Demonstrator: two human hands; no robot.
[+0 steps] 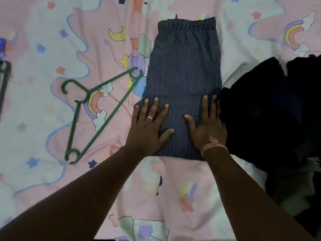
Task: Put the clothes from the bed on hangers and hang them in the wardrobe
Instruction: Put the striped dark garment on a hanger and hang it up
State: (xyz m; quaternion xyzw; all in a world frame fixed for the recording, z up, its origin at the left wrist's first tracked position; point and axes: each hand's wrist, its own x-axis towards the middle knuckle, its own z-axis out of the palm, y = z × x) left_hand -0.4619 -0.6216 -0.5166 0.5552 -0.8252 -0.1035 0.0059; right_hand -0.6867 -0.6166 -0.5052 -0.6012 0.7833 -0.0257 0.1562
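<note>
A folded pair of dark blue trousers with thin white stripes point(184, 63) lies flat on the bed, its waistband at the far end. My left hand point(149, 124) presses flat on its near left part with fingers spread. My right hand point(208, 122) presses flat on its near right part, a pink thread band on the wrist. A green plastic hanger point(97, 108) lies on the sheet left of the trousers, its far corner almost touching their edge. The wardrobe is out of view.
The bed sheet point(52, 40) is pink and white with rainbows, stars and moons. A heap of dark clothes point(271, 108) lies right of the trousers, touching my right hand's side. A dark object point(4, 80) sits at the left edge.
</note>
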